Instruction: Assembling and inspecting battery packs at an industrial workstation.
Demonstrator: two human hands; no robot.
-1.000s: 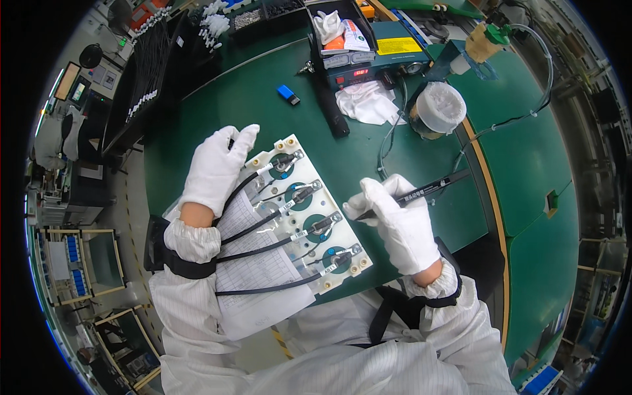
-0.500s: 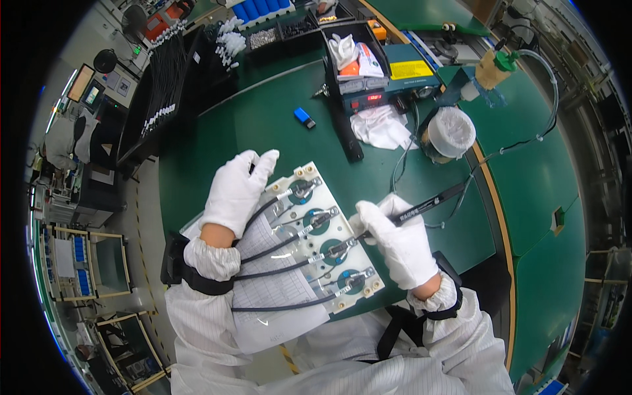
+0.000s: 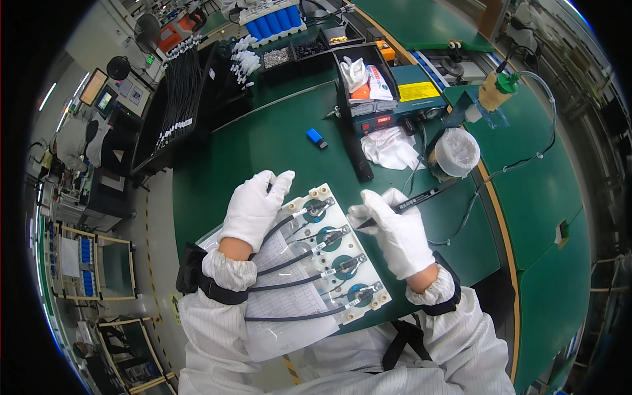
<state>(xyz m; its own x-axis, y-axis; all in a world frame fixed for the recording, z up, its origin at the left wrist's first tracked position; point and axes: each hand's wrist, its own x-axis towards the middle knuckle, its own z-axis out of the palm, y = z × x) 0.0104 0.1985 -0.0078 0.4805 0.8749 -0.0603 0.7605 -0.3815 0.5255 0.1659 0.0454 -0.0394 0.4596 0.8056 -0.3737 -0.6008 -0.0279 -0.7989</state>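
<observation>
Beyond the hands (image 3: pixel 253 209), black bin (image 3: pixel 205 99) — cables (image 3: pixel 178 92)

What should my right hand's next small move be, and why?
Probably ease the black pen a little left, over the white board: your right hand grips it beside the board's right edge, its tip pointing toward the cable lugs.
</observation>
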